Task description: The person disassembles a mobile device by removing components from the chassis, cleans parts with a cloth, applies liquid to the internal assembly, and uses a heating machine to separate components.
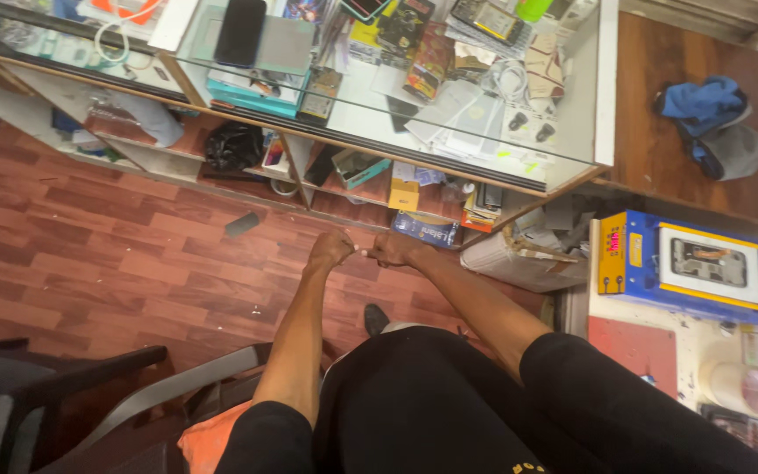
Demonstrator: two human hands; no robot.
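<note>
Both arms stretched forward over the wood floor (89,254). Left hand (330,249) and right hand (389,249) curled into fists, knuckles nearly touching; cannot tell whether a small item is pinched between them. Blue box (427,230) on floor just beyond the hands, below the glass counter (379,96)

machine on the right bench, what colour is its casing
Blue with yellow trim, the machine in the head view.
</note>
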